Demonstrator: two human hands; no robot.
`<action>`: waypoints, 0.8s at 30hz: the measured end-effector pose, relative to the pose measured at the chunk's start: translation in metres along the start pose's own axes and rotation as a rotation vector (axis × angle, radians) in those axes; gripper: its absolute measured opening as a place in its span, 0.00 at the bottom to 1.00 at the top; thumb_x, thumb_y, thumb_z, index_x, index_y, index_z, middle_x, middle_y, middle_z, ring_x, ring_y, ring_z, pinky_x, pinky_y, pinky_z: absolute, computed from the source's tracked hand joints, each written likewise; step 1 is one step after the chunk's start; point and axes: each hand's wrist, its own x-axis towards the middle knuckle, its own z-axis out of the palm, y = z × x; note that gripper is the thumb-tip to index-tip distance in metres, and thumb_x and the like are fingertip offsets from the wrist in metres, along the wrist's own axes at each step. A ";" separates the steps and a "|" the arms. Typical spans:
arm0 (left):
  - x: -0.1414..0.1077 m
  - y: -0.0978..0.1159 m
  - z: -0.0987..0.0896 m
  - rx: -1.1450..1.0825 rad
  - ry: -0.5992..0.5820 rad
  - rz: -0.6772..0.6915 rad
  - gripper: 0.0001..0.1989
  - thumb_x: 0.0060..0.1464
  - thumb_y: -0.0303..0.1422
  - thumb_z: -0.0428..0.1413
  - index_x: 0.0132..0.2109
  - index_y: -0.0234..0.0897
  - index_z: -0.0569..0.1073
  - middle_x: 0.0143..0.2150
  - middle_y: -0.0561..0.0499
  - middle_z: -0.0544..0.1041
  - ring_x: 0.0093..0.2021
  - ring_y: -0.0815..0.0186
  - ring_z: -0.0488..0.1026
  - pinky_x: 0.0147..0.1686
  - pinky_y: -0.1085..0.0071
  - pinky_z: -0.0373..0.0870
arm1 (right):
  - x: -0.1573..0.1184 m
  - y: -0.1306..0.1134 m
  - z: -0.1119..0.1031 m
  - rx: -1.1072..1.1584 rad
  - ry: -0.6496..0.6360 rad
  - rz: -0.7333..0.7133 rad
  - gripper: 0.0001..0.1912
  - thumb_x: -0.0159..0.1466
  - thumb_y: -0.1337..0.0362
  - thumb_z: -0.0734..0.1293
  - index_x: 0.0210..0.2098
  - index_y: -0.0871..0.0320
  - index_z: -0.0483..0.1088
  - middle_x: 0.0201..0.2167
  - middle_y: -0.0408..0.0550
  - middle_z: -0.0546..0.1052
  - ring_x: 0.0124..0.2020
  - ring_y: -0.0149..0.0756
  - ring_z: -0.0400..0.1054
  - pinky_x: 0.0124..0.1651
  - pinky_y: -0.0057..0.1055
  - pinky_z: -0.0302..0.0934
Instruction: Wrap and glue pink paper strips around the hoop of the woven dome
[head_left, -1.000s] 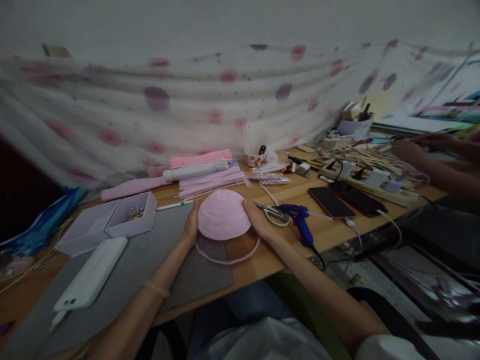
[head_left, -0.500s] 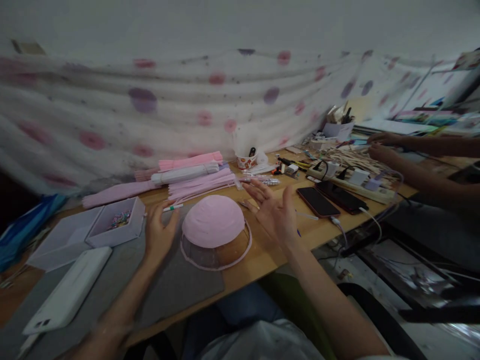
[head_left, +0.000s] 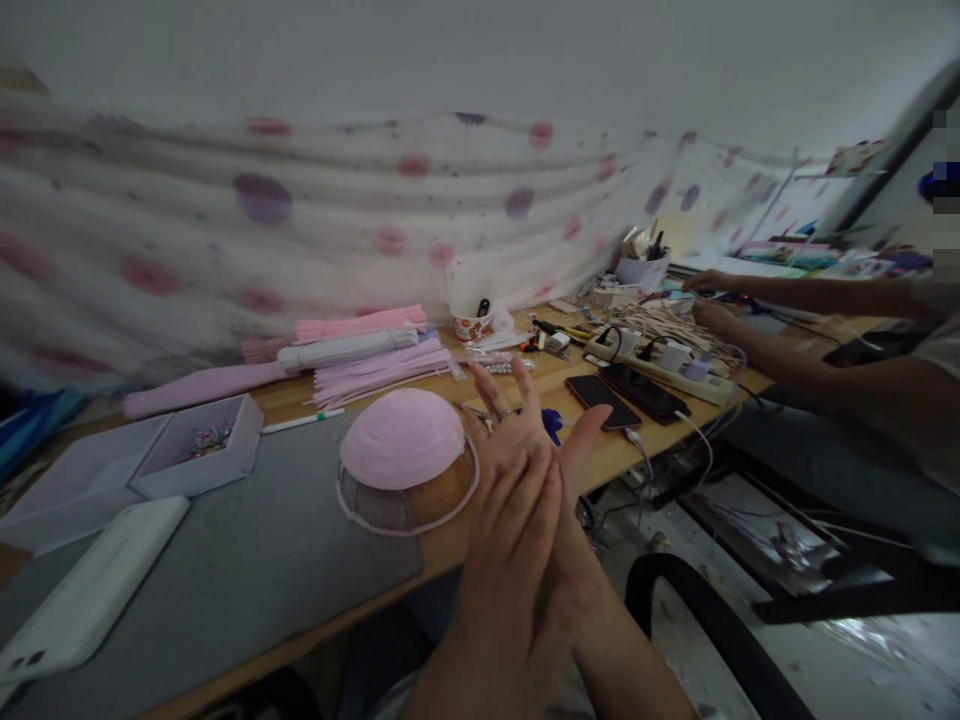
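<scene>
My left hand (head_left: 517, 510) lies across the palm of my right hand (head_left: 514, 425), its fingers stretched flat. The right hand's fingers and thumb are spread, and neither hand shows anything held. Just left of them a pink dome (head_left: 403, 437) stands on a wire frame with a pink-wrapped ring at the bottom. It sits at the edge of a grey mat (head_left: 300, 530). A small dark blue thing (head_left: 553, 424) shows partly behind my right hand. Beyond the dome is a white pen with a green band (head_left: 304, 420).
Bundles of pink, white and lilac strips (head_left: 379, 368) lie by the curtain. A lidded box (head_left: 240, 455) with tiny coloured pieces and a white power bank (head_left: 97, 580) are left. Phones (head_left: 604, 400), a power strip (head_left: 705, 385) and a co-worker's hands (head_left: 712, 300) are right.
My left hand has left the mat beside the pen and crossed right onto my right palm. The view has shifted, and the dome appears a little further left in the picture.
</scene>
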 end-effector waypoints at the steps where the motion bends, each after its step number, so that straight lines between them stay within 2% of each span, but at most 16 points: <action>1: -0.002 0.001 0.001 -0.052 0.017 -0.001 0.31 0.66 0.43 0.41 0.72 0.40 0.45 0.73 0.43 0.52 0.72 0.54 0.49 0.68 0.49 0.46 | -0.001 0.002 -0.003 -0.003 0.016 -0.003 0.42 0.53 0.26 0.54 0.54 0.45 0.67 0.50 0.50 0.77 0.55 0.49 0.68 0.56 0.52 0.61; 4: -0.004 0.004 0.004 -0.182 0.053 -0.090 0.29 0.67 0.42 0.40 0.71 0.42 0.49 0.72 0.43 0.55 0.71 0.54 0.52 0.68 0.49 0.49 | -0.005 0.010 -0.012 -0.060 0.082 -0.095 0.42 0.54 0.28 0.54 0.57 0.46 0.63 0.51 0.51 0.76 0.59 0.48 0.65 0.60 0.52 0.56; 6: -0.003 0.003 0.006 -0.252 0.126 -0.168 0.25 0.67 0.38 0.42 0.69 0.46 0.57 0.69 0.45 0.60 0.69 0.56 0.57 0.66 0.52 0.54 | -0.011 0.018 -0.017 -0.118 0.118 -0.191 0.40 0.56 0.30 0.55 0.59 0.46 0.60 0.53 0.50 0.74 0.61 0.46 0.62 0.64 0.51 0.49; 8: -0.002 -0.002 0.010 -0.315 0.263 -0.221 0.20 0.66 0.34 0.47 0.62 0.51 0.69 0.64 0.48 0.69 0.63 0.59 0.65 0.62 0.57 0.61 | -0.017 0.025 -0.022 -0.138 0.128 -0.252 0.39 0.58 0.31 0.55 0.61 0.46 0.58 0.55 0.50 0.73 0.63 0.44 0.60 0.65 0.51 0.46; 10: -0.001 -0.007 0.014 -0.388 0.396 -0.261 0.14 0.61 0.33 0.55 0.51 0.53 0.78 0.55 0.50 0.75 0.55 0.62 0.72 0.55 0.63 0.68 | -0.023 0.030 -0.025 -0.122 0.109 -0.264 0.39 0.58 0.31 0.55 0.61 0.45 0.57 0.55 0.51 0.73 0.63 0.44 0.59 0.63 0.51 0.49; 12: 0.000 -0.012 0.017 -0.481 0.459 -0.328 0.08 0.56 0.34 0.61 0.41 0.52 0.82 0.45 0.51 0.76 0.47 0.65 0.74 0.48 0.68 0.71 | -0.024 0.035 -0.029 -0.112 0.088 -0.284 0.41 0.56 0.30 0.55 0.61 0.46 0.56 0.53 0.52 0.73 0.62 0.44 0.60 0.62 0.50 0.52; 15: 0.001 -0.016 0.020 -0.636 0.457 -0.459 0.03 0.51 0.37 0.65 0.35 0.48 0.83 0.35 0.52 0.72 0.40 0.67 0.72 0.41 0.71 0.70 | -0.019 0.043 -0.035 -0.124 0.104 -0.326 0.46 0.52 0.28 0.57 0.62 0.48 0.55 0.51 0.53 0.75 0.60 0.45 0.63 0.60 0.49 0.55; 18: 0.002 -0.015 0.022 -0.745 0.450 -0.581 0.05 0.51 0.40 0.64 0.32 0.45 0.82 0.32 0.53 0.71 0.37 0.67 0.70 0.40 0.72 0.67 | -0.007 0.052 -0.041 -0.193 0.231 -0.370 0.40 0.56 0.35 0.62 0.61 0.47 0.54 0.45 0.50 0.78 0.56 0.44 0.68 0.56 0.47 0.59; 20: 0.002 -0.013 0.023 -0.823 0.444 -0.654 0.08 0.51 0.41 0.64 0.30 0.43 0.81 0.32 0.53 0.72 0.36 0.68 0.70 0.39 0.73 0.66 | -0.001 0.056 -0.045 -0.246 0.279 -0.346 0.36 0.58 0.41 0.64 0.61 0.46 0.53 0.43 0.48 0.78 0.51 0.42 0.71 0.55 0.46 0.61; 24: -0.001 -0.011 0.022 -0.924 0.406 -0.801 0.12 0.51 0.42 0.64 0.30 0.38 0.78 0.30 0.54 0.73 0.33 0.69 0.70 0.36 0.75 0.66 | 0.003 0.059 -0.054 -0.268 0.230 -0.266 0.36 0.59 0.43 0.66 0.62 0.47 0.53 0.47 0.50 0.78 0.51 0.43 0.72 0.53 0.49 0.64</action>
